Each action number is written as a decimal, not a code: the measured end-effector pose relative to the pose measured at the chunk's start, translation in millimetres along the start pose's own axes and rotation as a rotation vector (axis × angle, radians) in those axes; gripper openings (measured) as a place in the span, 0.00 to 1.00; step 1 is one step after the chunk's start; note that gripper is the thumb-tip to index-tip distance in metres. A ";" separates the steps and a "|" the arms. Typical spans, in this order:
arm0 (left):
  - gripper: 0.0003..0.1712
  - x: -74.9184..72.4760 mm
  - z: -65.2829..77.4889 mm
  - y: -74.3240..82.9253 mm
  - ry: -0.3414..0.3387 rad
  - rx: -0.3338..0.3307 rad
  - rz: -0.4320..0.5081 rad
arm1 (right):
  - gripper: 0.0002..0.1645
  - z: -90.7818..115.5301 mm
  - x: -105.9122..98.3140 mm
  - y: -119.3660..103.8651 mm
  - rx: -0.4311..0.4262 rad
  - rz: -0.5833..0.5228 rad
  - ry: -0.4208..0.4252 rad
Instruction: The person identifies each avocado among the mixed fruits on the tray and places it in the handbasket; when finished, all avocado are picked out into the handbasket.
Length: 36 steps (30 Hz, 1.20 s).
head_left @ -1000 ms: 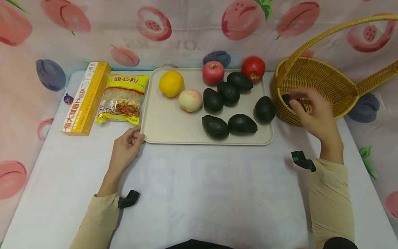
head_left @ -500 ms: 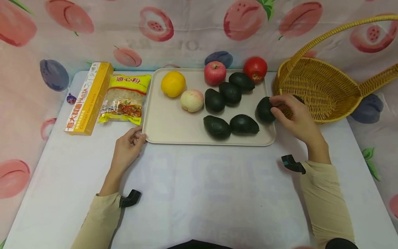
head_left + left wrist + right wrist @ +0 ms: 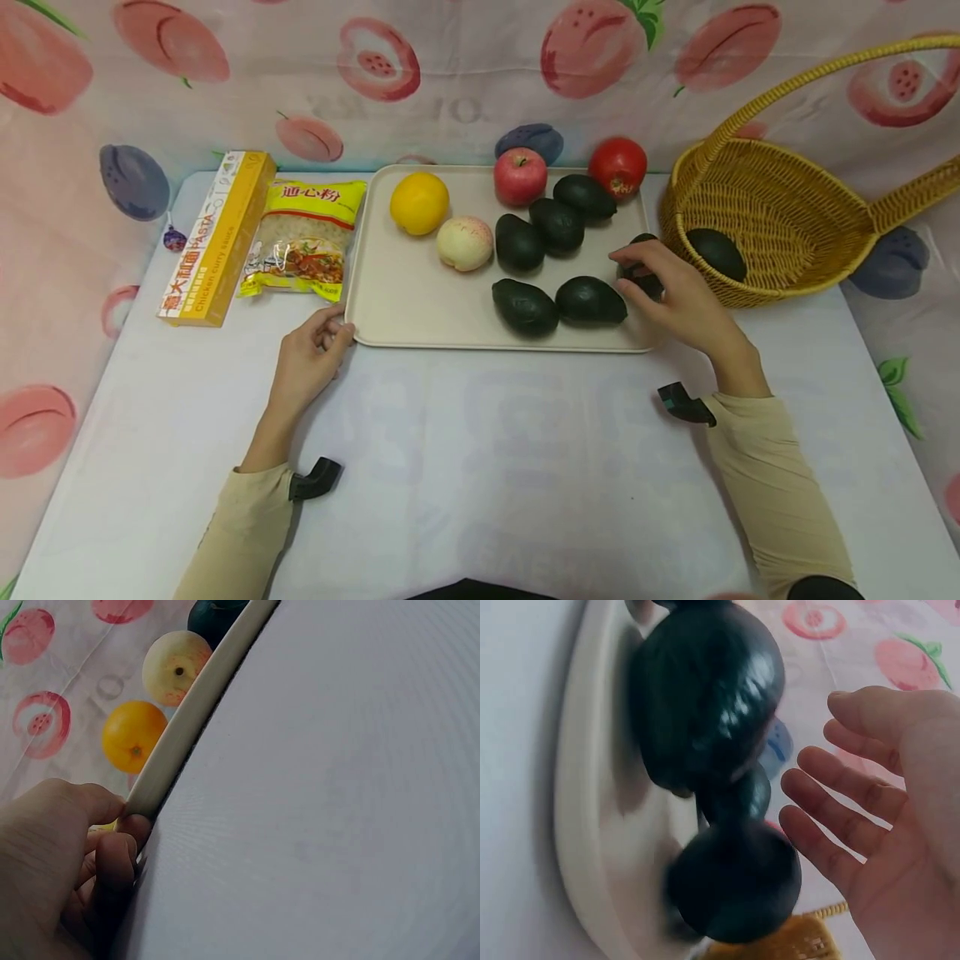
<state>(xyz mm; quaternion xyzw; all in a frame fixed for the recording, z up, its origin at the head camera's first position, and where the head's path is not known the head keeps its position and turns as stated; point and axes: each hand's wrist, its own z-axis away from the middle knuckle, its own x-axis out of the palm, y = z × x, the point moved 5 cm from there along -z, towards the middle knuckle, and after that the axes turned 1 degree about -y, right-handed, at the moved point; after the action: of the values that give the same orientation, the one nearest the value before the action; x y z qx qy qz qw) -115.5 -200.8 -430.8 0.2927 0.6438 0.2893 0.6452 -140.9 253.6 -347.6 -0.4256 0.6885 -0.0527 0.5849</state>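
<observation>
My left hand [image 3: 307,350] holds the near left corner of a cream tray [image 3: 420,312]; in the left wrist view its thumb and fingers pinch the rim. My right hand [image 3: 678,292] hovers above the tray's right end, fingers spread around an avocado [image 3: 648,284] that it partly hides. The right wrist view has its fingertips apart from the dark avocados. Two more avocados lie at the front, one of them a pointed avocado [image 3: 591,300]. Behind them sit several others, including an avocado [image 3: 519,243]. Inside the wicker basket [image 3: 795,217] rests one avocado [image 3: 717,253].
An orange [image 3: 419,203], a pale peach [image 3: 464,243] and a red apple [image 3: 520,177] share the tray. At its back right corner is a pomegranate-like red fruit [image 3: 618,168]. Left of the tray lie a pasta bag [image 3: 303,242] and a yellow pasta box [image 3: 217,242]. The basket's handle arches high.
My right hand has left the avocado in the basket and moved left over the avocado at the tray's right end. My left hand stays at the tray corner.
</observation>
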 end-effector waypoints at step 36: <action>0.22 0.2 0.2 1.8 0.000 -0.003 0.008 | 0.42 -3.5 1.7 -9.1 -0.035 0.011 0.001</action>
<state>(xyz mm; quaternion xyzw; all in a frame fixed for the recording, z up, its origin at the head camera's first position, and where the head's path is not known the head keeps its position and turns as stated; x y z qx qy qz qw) -115.3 -199.5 -429.6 0.2943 0.6422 0.2928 0.6444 -139.1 245.2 -342.7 -0.4320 0.6919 -0.0376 0.5772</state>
